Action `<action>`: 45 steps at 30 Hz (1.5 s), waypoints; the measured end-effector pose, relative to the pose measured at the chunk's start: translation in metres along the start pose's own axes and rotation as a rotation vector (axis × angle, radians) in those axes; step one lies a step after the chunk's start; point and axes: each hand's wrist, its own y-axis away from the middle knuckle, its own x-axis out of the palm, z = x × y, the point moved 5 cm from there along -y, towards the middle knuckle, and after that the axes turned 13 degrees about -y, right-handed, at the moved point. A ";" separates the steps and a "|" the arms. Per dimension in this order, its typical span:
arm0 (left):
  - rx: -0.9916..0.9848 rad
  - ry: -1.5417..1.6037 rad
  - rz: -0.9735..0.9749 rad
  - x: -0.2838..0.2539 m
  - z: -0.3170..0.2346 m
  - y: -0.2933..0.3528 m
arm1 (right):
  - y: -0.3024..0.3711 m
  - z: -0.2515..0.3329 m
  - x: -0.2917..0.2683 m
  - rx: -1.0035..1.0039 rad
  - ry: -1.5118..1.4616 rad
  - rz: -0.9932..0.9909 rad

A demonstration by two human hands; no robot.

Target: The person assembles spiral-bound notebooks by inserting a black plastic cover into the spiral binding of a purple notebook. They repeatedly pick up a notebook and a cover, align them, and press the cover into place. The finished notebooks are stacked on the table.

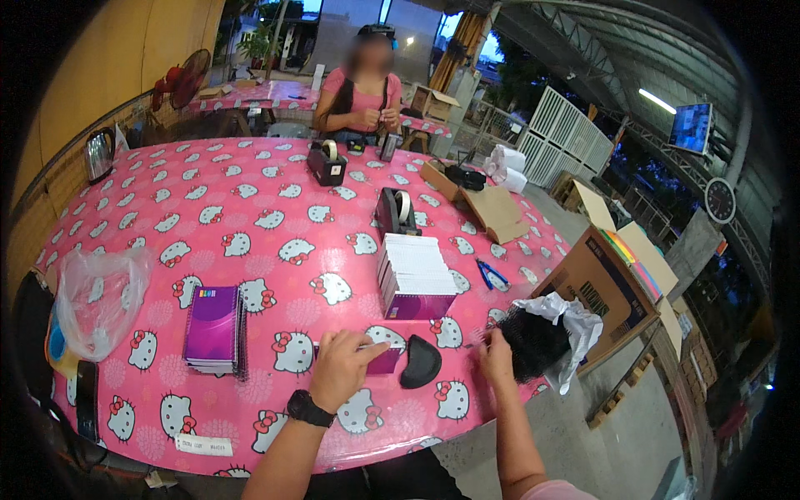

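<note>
My left hand (340, 368), wearing a black wristwatch, is closed over a small purple notebook (384, 361) at the table's near middle, its index finger along the top. A black half-round piece (421, 362) lies just right of it. My right hand (497, 360) has its fingers pinched together beside a bundle of black wire coils (537, 343) in crumpled white paper (575, 329). What the pinch holds is too small to make out. Beyond my hands stands a block of purple-covered, white-edged notebooks (417, 271). To the left lies a pile of coil-bound purple notebooks (212, 325).
Two black tape dispensers (327, 167) stand farther back. Blue-handled pliers (492, 275) lie right of the notebooks. A plastic bag (102, 304) and a phone (87, 400) are at left. An open cardboard box (596, 287) stands at right. Another person (360, 96) is across the table.
</note>
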 end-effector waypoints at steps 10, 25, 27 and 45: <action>0.032 -0.024 0.024 0.006 0.000 0.001 | -0.006 0.018 0.002 -0.038 0.057 0.030; 0.004 0.000 0.005 0.003 -0.001 -0.001 | -0.021 0.010 -0.005 -0.095 0.178 -0.004; 0.006 0.005 0.003 0.004 -0.001 -0.001 | -0.022 0.006 -0.001 -0.081 0.165 0.018; 0.036 -0.010 0.031 0.008 -0.003 -0.002 | -0.029 -0.010 -0.004 -0.003 0.005 -0.111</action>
